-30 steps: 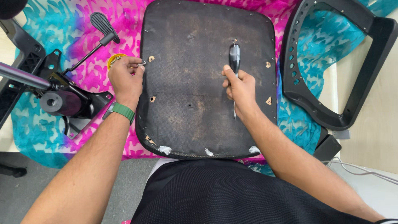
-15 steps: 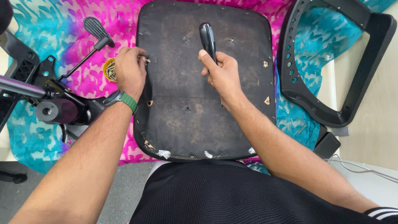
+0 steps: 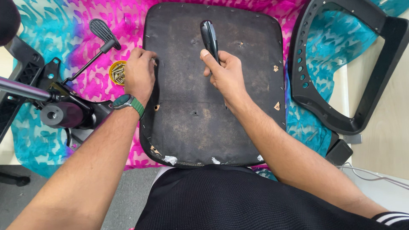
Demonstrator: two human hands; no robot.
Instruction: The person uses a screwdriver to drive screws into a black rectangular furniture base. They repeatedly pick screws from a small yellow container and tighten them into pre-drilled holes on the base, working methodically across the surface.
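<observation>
A dark chair seat base (image 3: 238,127) lies upside down on a pink and blue cloth in front of me. My right hand (image 3: 226,76) is closed around a black-handled screwdriver (image 3: 209,36), its handle pointing away from me over the middle of the base. My left hand (image 3: 139,73) rests on the base's left edge, fingers curled; what they pinch is hidden. A watch with a green strap is on that wrist. Just left of that hand stands a small yellow cup of screws (image 3: 117,72).
A black chair mechanism with a lever and paddle (image 3: 102,32) and a metal cylinder (image 3: 59,114) lies at the left. A black chair back frame (image 3: 341,68) sits at the right on the cloth (image 3: 51,42). A cable runs at lower right.
My right hand has carried the screwdriver from the base's right side toward its middle and upper part. My left hand stays at the left edge near the screw cup.
</observation>
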